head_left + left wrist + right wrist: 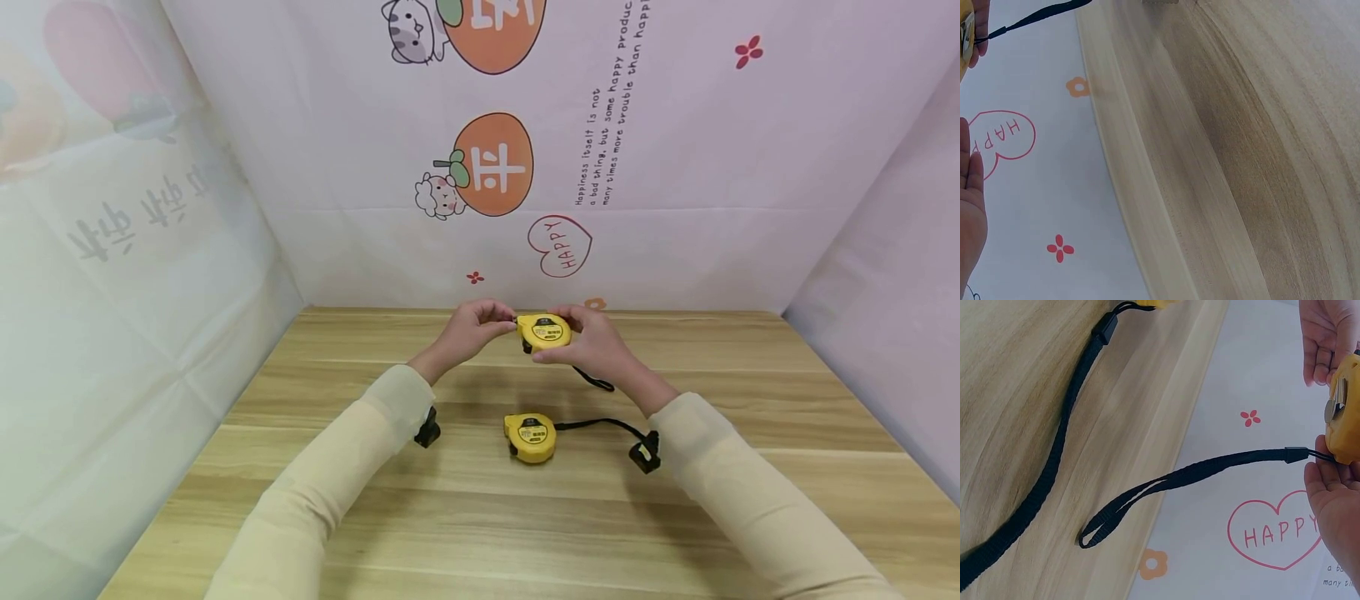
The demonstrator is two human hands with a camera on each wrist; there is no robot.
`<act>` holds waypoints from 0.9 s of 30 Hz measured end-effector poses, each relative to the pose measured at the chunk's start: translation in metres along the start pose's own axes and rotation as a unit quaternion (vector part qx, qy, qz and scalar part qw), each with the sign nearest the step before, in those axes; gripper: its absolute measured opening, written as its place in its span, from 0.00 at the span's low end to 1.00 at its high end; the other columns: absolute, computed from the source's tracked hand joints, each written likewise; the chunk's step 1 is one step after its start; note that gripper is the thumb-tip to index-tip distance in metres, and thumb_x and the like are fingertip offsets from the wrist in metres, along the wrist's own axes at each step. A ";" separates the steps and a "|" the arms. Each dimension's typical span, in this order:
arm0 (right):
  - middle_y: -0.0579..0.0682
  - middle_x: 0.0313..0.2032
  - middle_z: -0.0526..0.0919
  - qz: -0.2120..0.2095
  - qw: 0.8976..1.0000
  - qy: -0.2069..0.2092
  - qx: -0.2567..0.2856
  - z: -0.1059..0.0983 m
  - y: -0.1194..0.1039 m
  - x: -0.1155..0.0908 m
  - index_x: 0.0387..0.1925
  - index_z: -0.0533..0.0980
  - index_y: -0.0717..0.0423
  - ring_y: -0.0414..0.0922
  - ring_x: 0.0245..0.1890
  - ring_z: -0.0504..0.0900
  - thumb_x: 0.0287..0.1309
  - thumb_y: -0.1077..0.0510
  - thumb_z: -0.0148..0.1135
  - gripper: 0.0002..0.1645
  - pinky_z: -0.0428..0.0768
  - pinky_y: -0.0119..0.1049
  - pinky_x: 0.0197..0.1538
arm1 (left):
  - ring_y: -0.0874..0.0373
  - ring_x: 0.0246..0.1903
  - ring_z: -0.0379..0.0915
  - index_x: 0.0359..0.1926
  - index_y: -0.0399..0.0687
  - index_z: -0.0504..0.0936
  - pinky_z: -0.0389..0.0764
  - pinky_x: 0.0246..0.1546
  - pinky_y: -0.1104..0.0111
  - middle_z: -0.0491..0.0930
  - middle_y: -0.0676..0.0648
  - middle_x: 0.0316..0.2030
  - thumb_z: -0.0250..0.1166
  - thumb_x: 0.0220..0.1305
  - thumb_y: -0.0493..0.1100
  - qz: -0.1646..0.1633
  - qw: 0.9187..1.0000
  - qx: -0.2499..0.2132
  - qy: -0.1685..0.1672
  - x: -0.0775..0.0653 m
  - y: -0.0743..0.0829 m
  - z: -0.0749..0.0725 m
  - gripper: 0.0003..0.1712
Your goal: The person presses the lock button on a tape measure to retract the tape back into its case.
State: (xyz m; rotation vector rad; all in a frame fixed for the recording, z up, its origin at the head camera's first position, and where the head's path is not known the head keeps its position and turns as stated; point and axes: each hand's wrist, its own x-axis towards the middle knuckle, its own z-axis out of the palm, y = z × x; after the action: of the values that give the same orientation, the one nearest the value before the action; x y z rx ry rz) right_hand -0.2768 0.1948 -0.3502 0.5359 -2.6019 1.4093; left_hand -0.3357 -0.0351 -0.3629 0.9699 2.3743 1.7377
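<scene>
Raised near the back edge of the table, a yellow tape measure [546,330] is gripped by my right hand [600,350], thumb in front and fingers behind. My left hand [465,335] pinches the small dark tip at its left end between thumb and fingers. A metal belt clip [1337,403] shows on the case in the right wrist view, and a black wrist strap [1229,461] hangs from it. Another yellow tape measure [532,439] lies on the table nearer to me, its black strap [596,422] stretched out to the right.
The wood-grain table [480,533] meets a white printed cloth wall [360,250] at the back, with more cloth on the left and right. Small black cameras are worn at the left wrist [427,429] and right wrist [645,454].
</scene>
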 end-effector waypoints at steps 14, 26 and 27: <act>0.53 0.48 0.79 0.000 1.000 0.000 0.009 0.002 0.001 -0.001 0.55 0.74 0.62 0.49 0.48 0.78 0.38 0.45 0.82 0.44 0.78 0.44 0.48 | 0.55 0.41 0.77 0.45 0.36 0.81 0.79 0.45 0.66 0.82 0.44 0.40 0.63 0.66 0.36 -0.004 1.000 0.006 -0.003 0.000 0.000 0.002 0.09; 0.53 0.48 0.79 -0.001 1.000 -0.003 0.009 0.003 -0.001 -0.001 0.55 0.74 0.61 0.49 0.48 0.77 0.39 0.46 0.82 0.43 0.77 0.44 0.48 | 0.55 0.43 0.78 0.46 0.39 0.82 0.79 0.46 0.66 0.82 0.46 0.42 0.63 0.67 0.38 0.007 1.000 0.002 -0.017 -0.001 0.001 0.000 0.10; 0.53 0.48 0.79 -0.001 1.000 -0.004 0.009 0.003 -0.001 -0.001 0.55 0.74 0.61 0.49 0.48 0.77 0.39 0.46 0.82 0.43 0.77 0.44 0.48 | 0.55 0.43 0.78 0.47 0.39 0.82 0.79 0.46 0.66 0.82 0.46 0.42 0.63 0.67 0.38 0.007 1.000 0.001 -0.017 -0.001 0.001 0.000 0.10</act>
State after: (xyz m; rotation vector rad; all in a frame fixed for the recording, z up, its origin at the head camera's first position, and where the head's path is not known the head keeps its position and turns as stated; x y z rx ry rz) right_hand -0.2754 0.1926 -0.3515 0.5462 -2.5959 1.4344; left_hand -0.3342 -0.0358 -0.3626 1.0095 2.3558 1.7081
